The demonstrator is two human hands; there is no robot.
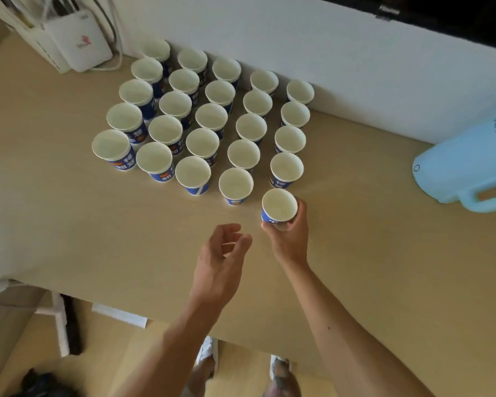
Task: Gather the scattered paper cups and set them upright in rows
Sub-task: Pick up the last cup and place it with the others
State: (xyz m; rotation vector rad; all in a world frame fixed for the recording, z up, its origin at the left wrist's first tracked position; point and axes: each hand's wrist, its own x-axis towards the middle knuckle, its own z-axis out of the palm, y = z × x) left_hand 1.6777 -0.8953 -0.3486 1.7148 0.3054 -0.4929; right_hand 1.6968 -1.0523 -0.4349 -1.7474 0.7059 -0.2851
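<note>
On the table point(69, 224) rows point(204, 121) were set; an upright cup point(279, 206) was gripped by right hand point(289, 242) fingers point(301, 208) at the rightmost row's near end

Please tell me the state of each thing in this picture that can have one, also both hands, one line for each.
Cups in rows, upright, mouths up, empty inside.
Held cup, upright, at the near end of the rightmost row.
Right hand, grips the held cup around its lower part.
Left hand, open, fingers loosely curled, holds nothing.
Blue kettle, apart from the cups, no hand on it.
</note>
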